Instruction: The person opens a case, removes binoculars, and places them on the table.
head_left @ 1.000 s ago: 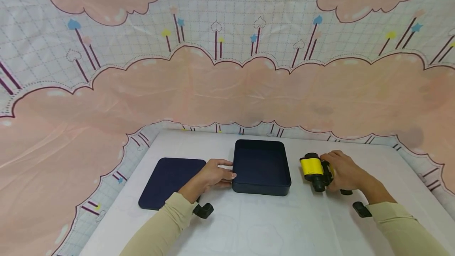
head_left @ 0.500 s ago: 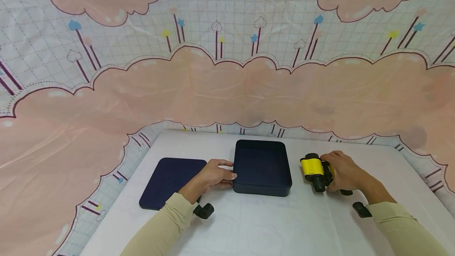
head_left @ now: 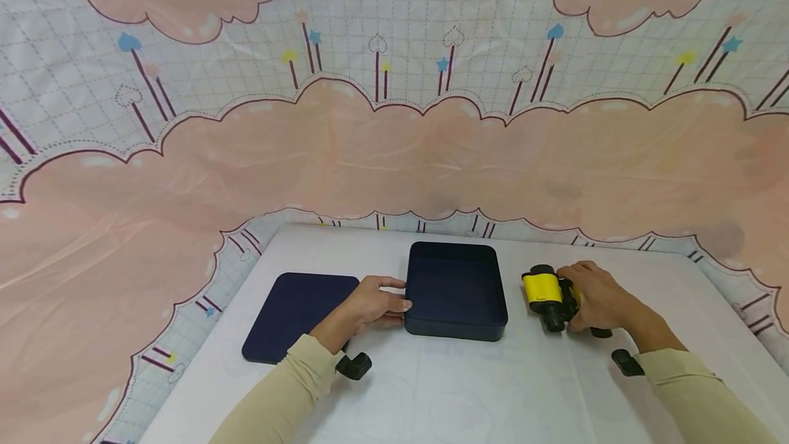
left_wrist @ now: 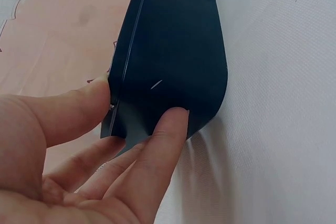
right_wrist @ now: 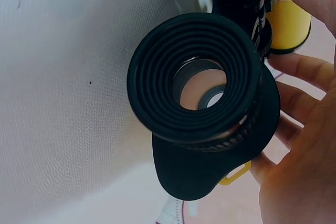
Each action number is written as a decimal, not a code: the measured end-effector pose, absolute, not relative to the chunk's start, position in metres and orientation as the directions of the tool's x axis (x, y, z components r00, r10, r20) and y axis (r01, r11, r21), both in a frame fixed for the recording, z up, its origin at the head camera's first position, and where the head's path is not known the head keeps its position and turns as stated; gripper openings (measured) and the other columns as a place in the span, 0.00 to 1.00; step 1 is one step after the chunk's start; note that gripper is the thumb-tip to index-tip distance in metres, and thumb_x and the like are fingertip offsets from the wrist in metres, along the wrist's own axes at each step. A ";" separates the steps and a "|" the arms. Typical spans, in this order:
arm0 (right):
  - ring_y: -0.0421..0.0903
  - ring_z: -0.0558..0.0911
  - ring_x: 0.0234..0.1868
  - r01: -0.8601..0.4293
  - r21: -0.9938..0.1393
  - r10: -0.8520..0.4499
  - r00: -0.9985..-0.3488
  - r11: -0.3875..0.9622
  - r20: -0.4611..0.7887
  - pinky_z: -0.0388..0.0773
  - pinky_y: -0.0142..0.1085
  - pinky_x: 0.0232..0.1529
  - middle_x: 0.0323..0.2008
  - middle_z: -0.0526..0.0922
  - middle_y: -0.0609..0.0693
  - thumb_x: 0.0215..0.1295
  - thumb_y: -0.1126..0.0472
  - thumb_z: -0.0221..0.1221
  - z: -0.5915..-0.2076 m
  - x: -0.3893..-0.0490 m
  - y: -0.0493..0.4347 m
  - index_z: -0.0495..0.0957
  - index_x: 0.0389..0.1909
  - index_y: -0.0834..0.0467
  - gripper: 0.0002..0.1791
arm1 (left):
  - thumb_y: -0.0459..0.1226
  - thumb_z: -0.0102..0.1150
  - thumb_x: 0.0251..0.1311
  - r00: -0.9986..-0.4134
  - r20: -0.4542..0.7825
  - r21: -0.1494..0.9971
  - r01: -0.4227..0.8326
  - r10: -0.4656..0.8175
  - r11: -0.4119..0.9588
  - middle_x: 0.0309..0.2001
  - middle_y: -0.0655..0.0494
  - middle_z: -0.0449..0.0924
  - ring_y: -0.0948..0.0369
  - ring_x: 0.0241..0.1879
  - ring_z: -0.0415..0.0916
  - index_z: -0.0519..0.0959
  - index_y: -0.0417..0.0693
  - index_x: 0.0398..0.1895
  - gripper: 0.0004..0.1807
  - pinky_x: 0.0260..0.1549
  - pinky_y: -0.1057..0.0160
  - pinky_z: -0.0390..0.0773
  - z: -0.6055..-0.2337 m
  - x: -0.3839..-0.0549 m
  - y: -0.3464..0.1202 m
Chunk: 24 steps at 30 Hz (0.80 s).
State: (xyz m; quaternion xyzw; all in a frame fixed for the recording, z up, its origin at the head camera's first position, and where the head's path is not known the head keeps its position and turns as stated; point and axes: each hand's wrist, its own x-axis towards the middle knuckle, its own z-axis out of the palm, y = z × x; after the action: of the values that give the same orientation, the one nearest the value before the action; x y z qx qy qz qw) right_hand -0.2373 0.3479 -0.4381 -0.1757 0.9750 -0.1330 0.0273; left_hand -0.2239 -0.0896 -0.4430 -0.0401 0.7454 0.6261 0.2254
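In the head view a dark navy rectangular box (head_left: 456, 288) stands uncovered on the white table, its inside showing no contents. My left hand (head_left: 374, 303) touches its left side; the left wrist view has fingertips on the outer wall (left_wrist: 173, 40) and at the edge. To the right, my right hand (head_left: 594, 294) grips a pair of yellow and black binoculars (head_left: 542, 288) by the right barrel. Seen close in the right wrist view, an eyepiece (right_wrist: 142, 77) faces the camera, with the fingers (right_wrist: 304, 72) around the far side. The binoculars appear low over or on the table.
A flat navy lid (head_left: 296, 314) lies left of the box, partly under the left forearm. Small black wrist devices (head_left: 353, 366) show beside both wrists. Behind the white table (head_left: 468, 396) hangs a cloth (head_left: 394, 163) printed with clouds.
The head view has shifted very slightly. Both hands, the box and the binoculars keep their places.
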 end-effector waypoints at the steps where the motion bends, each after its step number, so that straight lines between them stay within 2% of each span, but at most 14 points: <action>1: 0.69 0.69 0.66 -0.335 -0.271 -0.350 -0.937 0.903 -0.007 0.67 0.75 0.65 0.61 0.79 0.66 0.31 0.53 0.84 -0.438 -0.238 0.348 0.73 0.65 0.64 0.54 | 0.27 0.68 0.63 -0.896 -0.384 0.916 -0.339 0.224 0.214 0.62 0.37 0.82 0.56 0.46 0.87 0.73 0.37 0.70 0.31 0.52 0.50 0.88 -0.443 -0.224 -0.090; 8: 0.70 0.71 0.64 -0.327 -0.285 -0.346 -0.938 0.901 -0.014 0.71 0.73 0.62 0.61 0.78 0.67 0.31 0.53 0.84 -0.438 -0.238 0.347 0.73 0.65 0.65 0.54 | 0.27 0.68 0.63 -0.897 -0.379 0.917 -0.330 0.226 0.225 0.62 0.37 0.82 0.56 0.46 0.87 0.73 0.37 0.71 0.31 0.52 0.50 0.88 -0.444 -0.225 -0.090; 24: 0.71 0.69 0.65 -0.290 -0.280 -0.322 -0.944 0.915 -0.072 0.72 0.73 0.62 0.64 0.75 0.69 0.33 0.55 0.84 -0.439 -0.241 0.347 0.71 0.67 0.65 0.55 | 0.27 0.68 0.63 -0.894 -0.390 0.914 -0.345 0.223 0.214 0.63 0.37 0.82 0.56 0.47 0.87 0.73 0.37 0.71 0.32 0.52 0.49 0.88 -0.445 -0.227 -0.091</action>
State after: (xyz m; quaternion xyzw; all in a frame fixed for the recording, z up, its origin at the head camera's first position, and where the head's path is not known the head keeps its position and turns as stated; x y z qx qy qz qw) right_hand -0.2406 0.3472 -0.4391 -0.1567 0.9768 -0.1340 0.0582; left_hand -0.2267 -0.0907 -0.4451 -0.0408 0.7452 0.6256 0.2271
